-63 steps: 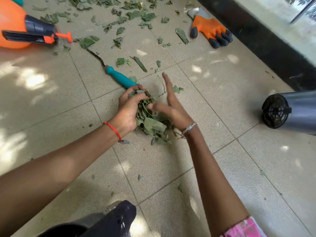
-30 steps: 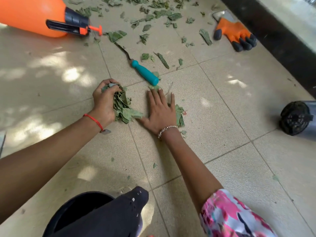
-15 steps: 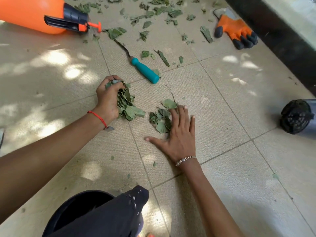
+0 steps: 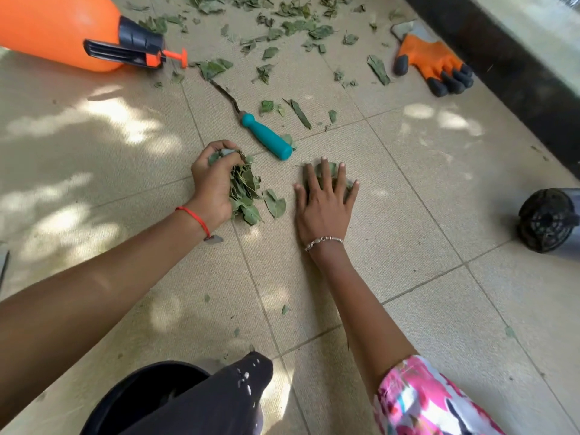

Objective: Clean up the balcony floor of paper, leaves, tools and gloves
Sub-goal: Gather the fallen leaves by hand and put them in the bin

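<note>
My left hand grips a bunch of green leaves on the tiled floor, fingers curled round them. Just to its right, my right hand lies flat with spread fingers on a smaller clump of leaves. A teal-handled hand tool lies right behind both hands. Farther back right lies an orange glove with black fingertips. Many loose leaves are scattered at the far side.
An orange pressure sprayer lies at the far left. A black pot lies on its side at the right edge. A dark bin and my dark-clad knee are near the bottom. A black wall base borders the right.
My right hand has moved forward and to the right, flattening onto the small leaf clump. My left hand keeps gripping its bunch in nearly the same place.
</note>
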Motion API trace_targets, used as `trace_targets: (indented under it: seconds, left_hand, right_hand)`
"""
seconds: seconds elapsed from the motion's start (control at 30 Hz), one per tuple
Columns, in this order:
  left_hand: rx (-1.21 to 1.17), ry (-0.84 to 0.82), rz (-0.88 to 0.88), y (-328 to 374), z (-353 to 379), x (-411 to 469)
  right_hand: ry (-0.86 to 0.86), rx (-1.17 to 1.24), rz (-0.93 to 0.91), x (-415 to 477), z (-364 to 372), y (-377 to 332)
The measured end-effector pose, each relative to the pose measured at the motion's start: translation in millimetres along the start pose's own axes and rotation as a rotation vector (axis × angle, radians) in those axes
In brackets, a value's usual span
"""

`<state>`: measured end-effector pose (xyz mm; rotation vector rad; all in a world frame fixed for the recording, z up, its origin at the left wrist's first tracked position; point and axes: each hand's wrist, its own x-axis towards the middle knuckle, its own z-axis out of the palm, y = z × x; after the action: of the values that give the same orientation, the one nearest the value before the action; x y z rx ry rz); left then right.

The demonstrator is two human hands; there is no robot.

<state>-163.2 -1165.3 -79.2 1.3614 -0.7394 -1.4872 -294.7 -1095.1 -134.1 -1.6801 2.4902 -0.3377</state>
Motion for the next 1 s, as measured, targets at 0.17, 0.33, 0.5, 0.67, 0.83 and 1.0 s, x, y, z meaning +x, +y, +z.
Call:
trace_targets:
  seconds: [0.17,0.33,0.5,0.67,0.83,1.0]
  left_hand:
    - [-0.028,0.013,0.001,-2,6,3]
    - [-0.034,0.055,0.016,0,8,11]
    - [-0.029,0.065,0.000,-2,10,13]
    - [-0.014,0.062,0.012,-3,12,14]
    - [-0.002,0.066,0.044,-1,18,21]
    - [-0.015,0.061,0.072,3,19,33]
  right_hand:
    - [0.004,-0.014,-0.114,-5,-2,3]
    - [-0.026,-0.044,-0.297,-10,-7,-3]
    - [0.038,-0.081,-0.201,-10,2,1]
    - [0.089,-0.075,-0.081,5,0,23]
    - [0.072,0.008,-0.158,29,-16,21]
    - [0.015,0.162,-0.259,84,-27,3]
